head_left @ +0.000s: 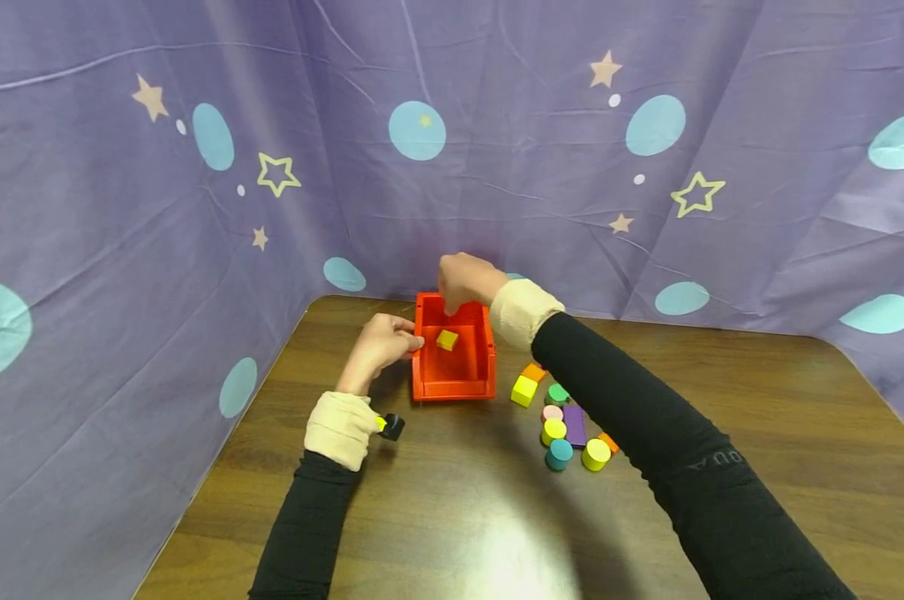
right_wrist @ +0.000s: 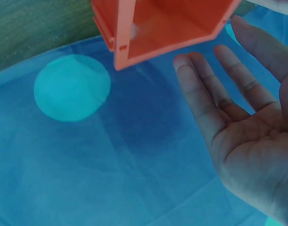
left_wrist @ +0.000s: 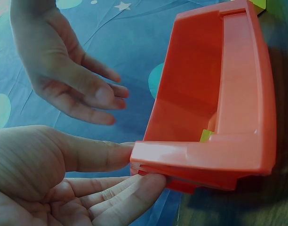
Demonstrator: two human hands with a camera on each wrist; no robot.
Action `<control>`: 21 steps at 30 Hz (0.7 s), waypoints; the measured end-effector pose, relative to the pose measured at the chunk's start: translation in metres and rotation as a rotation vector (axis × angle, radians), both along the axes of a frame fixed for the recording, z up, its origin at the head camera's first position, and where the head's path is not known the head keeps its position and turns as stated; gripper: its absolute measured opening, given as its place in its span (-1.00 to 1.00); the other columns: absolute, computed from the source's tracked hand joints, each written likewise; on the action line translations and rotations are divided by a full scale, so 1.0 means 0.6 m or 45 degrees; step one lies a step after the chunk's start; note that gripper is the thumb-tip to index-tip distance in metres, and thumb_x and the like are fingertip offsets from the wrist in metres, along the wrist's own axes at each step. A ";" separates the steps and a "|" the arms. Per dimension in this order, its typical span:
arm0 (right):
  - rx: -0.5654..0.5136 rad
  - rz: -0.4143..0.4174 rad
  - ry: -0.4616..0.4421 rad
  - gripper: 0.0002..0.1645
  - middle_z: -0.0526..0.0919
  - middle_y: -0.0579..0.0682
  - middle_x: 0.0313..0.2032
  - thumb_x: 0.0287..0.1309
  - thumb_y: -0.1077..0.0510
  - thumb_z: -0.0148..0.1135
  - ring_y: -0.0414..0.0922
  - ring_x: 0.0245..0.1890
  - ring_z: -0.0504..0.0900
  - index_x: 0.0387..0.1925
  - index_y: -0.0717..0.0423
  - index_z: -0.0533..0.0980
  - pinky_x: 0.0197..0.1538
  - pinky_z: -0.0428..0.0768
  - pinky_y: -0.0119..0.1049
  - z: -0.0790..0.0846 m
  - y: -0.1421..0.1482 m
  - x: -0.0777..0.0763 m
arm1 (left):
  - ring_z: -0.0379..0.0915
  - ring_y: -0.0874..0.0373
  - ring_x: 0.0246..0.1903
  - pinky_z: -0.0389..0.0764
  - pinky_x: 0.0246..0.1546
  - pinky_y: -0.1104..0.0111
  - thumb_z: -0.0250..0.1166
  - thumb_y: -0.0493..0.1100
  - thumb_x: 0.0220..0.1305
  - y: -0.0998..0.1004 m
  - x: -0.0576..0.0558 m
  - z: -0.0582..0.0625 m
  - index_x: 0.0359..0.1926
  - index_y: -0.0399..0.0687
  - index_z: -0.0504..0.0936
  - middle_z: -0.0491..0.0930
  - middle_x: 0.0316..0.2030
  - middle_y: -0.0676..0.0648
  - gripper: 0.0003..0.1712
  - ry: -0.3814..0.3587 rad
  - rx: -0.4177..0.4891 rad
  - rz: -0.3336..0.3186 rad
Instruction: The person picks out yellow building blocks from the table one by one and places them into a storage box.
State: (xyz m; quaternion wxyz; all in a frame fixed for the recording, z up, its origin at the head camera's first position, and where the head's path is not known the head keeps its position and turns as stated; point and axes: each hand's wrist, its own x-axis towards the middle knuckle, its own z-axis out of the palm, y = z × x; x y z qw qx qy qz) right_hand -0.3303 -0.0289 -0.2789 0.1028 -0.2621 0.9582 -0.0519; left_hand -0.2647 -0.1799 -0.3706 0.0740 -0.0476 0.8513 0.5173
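A red open-topped plastic bin stands near the back of the table, with a yellow block on its floor. My left hand pinches the bin's left wall, thumb on one side and fingers on the other, as the left wrist view shows. Over the bin's back end hangs my right hand. In the right wrist view that hand has loosely extended fingers, apart from the bin's rim, and nothing lies in its palm.
Right of the bin lie a yellow cube, an orange block, a green cylinder, a purple block, a teal cylinder and several other blocks, partly under the right forearm. A patterned purple curtain hangs behind the table.
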 end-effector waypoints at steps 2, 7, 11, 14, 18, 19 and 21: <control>-0.015 0.018 0.000 -0.79 0.62 -0.07 -0.36 -0.19 0.20 0.44 -0.13 -0.33 0.51 -0.40 0.07 0.61 -0.28 0.57 -0.28 0.007 0.006 0.003 | 0.64 0.07 -0.32 0.63 -0.05 0.11 0.26 -0.29 0.18 0.000 0.000 0.000 0.08 -0.38 0.50 0.64 -0.11 -0.30 -0.56 -0.004 0.002 0.002; -0.047 0.052 0.022 -0.74 0.66 -0.04 -0.27 -0.17 0.15 0.46 -0.10 -0.23 0.56 -0.32 0.06 0.63 -0.17 0.60 -0.23 0.021 0.024 0.009 | 0.65 -0.03 -0.24 0.63 -0.05 0.09 0.25 -0.30 0.18 -0.001 0.000 0.000 0.08 -0.41 0.48 0.62 -0.09 -0.33 -0.56 -0.006 0.019 -0.001; -0.064 0.048 0.061 -0.69 0.66 -0.01 -0.15 -0.16 0.12 0.46 -0.07 -0.12 0.57 -0.26 0.01 0.65 -0.10 0.60 -0.16 0.029 0.041 0.015 | 0.64 -0.05 -0.23 0.65 -0.08 0.11 0.24 -0.31 0.19 -0.001 0.000 0.000 0.09 -0.42 0.47 0.61 -0.09 -0.34 -0.56 -0.001 0.020 -0.007; -0.077 0.045 0.083 -0.68 0.65 -0.01 -0.12 -0.14 0.08 0.46 -0.07 -0.10 0.57 -0.23 -0.03 0.65 -0.08 0.60 -0.12 0.034 0.054 0.021 | 0.64 -0.05 -0.22 0.66 -0.09 0.14 0.24 -0.32 0.19 -0.001 -0.001 -0.001 0.09 -0.42 0.47 0.61 -0.09 -0.34 -0.56 -0.003 0.031 -0.005; -0.111 0.075 0.107 -0.67 0.67 -0.01 -0.18 -0.11 0.07 0.45 -0.09 -0.16 0.58 -0.20 -0.03 0.64 -0.10 0.60 -0.14 0.037 0.075 0.031 | 0.62 -0.08 -0.16 0.65 -0.09 0.13 0.23 -0.32 0.20 -0.002 -0.002 -0.002 0.10 -0.43 0.46 0.60 -0.07 -0.35 -0.56 -0.001 0.032 -0.014; -0.121 0.085 0.115 -0.66 0.67 -0.02 -0.20 -0.10 0.07 0.44 -0.09 -0.17 0.59 -0.19 -0.03 0.64 -0.10 0.60 -0.15 0.037 0.080 0.032 | 0.62 -0.09 -0.16 0.66 -0.09 0.14 0.23 -0.32 0.20 -0.002 -0.002 -0.003 0.10 -0.43 0.46 0.60 -0.07 -0.35 -0.56 -0.001 0.035 -0.012; -0.141 0.101 0.123 -0.66 0.68 -0.02 -0.21 -0.08 0.07 0.42 -0.11 -0.16 0.59 -0.17 -0.03 0.63 -0.09 0.60 -0.17 0.038 0.092 0.037 | 0.63 -0.07 -0.18 0.67 -0.11 0.16 0.23 -0.32 0.20 -0.003 -0.001 -0.003 0.10 -0.43 0.46 0.60 -0.07 -0.35 -0.56 0.004 0.024 -0.014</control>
